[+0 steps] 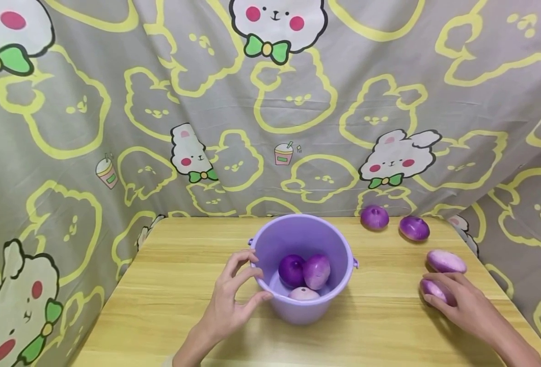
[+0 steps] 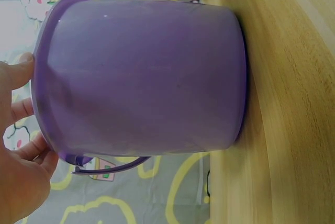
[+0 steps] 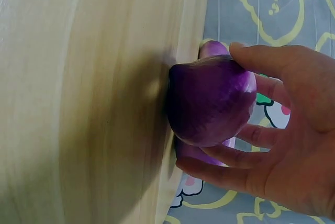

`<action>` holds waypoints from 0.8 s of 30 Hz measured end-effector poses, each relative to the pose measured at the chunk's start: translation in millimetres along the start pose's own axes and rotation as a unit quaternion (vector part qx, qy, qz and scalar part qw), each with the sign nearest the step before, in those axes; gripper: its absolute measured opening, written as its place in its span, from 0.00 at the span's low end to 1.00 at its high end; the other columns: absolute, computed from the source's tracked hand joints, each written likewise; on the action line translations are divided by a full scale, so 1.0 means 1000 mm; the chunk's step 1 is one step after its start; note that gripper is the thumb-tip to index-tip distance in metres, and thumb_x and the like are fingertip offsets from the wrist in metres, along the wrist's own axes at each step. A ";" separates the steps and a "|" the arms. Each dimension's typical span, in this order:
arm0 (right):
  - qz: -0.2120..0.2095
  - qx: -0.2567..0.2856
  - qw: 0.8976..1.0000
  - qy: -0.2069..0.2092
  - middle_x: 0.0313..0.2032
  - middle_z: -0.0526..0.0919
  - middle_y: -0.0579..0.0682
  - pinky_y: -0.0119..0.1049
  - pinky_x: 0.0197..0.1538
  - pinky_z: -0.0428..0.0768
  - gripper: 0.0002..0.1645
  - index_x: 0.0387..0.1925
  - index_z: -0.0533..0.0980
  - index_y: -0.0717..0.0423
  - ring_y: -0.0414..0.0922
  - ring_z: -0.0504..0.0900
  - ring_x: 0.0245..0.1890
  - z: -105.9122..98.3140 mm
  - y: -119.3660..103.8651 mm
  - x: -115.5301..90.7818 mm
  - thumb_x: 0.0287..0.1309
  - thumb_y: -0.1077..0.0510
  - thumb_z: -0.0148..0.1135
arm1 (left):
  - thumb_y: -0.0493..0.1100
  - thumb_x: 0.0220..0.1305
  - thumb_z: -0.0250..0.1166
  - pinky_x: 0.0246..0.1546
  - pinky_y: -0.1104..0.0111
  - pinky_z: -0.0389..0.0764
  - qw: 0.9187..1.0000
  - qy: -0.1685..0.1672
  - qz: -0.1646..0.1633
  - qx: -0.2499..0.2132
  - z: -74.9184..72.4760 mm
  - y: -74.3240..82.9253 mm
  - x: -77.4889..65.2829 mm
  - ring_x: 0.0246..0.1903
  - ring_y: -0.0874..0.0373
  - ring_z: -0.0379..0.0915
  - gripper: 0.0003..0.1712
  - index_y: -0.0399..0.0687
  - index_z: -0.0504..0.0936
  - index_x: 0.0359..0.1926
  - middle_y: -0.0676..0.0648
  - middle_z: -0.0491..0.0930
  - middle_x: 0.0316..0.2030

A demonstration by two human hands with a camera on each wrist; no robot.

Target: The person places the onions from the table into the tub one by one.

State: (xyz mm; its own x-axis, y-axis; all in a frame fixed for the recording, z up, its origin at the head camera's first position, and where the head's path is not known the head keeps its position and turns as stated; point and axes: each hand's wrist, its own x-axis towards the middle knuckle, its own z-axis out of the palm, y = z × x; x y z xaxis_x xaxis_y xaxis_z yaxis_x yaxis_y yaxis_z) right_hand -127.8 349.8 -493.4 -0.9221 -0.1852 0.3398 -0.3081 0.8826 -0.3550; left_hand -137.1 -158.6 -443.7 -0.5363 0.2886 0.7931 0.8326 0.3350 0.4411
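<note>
A purple bucket [image 1: 300,312] stands upright on the table, with its handle hanging at the side in the left wrist view. At its left rim, my left hand [image 1: 229,300] holds on with thumb and fingertips spread along the edge. Inside lie a dark purple onion [image 1: 291,270], a lighter purple onion [image 1: 317,271] and a pale onion [image 1: 304,293]. To the right, my right hand [image 1: 469,303] grips a purple onion [image 3: 212,101], thumb on one side and fingers on the other. Whether this onion still touches the table I cannot tell.
Just behind the right hand lies a pale purple onion [image 1: 447,261]. Two more purple onions, one rounder [image 1: 374,217] and one flatter [image 1: 414,229], rest near the back edge of the wooden table [image 1: 183,265]. A patterned grey curtain [image 1: 234,117] hangs behind and at both sides.
</note>
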 end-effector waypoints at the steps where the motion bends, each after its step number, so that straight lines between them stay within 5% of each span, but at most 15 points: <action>1: 0.000 0.001 1.000 0.001 0.50 0.78 0.67 0.69 0.42 0.77 0.31 0.57 0.78 0.58 0.70 0.79 0.47 0.000 0.000 0.000 0.54 0.54 0.78 | 0.49 0.60 0.77 0.71 0.62 0.68 1.000 0.000 0.001 0.000 0.000 0.000 0.000 0.61 0.40 0.70 0.15 0.50 0.82 0.43 0.43 0.73 0.55; 24: -0.009 0.013 0.999 0.034 0.54 0.78 0.66 0.61 0.50 0.74 0.28 0.56 0.78 0.55 0.68 0.77 0.51 0.007 0.005 -0.006 0.54 0.55 0.78 | 0.47 0.59 0.77 0.71 0.62 0.69 1.000 0.004 0.009 0.003 0.001 0.000 0.001 0.61 0.40 0.70 0.15 0.50 0.82 0.43 0.42 0.74 0.55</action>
State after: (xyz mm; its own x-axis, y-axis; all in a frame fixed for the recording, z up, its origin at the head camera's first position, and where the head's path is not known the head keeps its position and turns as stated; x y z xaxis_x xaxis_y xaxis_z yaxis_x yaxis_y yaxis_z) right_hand -125.8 352.0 -503.3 -0.8987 -0.1705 0.4042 -0.3312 0.8679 -0.3702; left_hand -137.3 -157.7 -443.6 -0.5205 0.2865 0.8044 0.8410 0.3347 0.4250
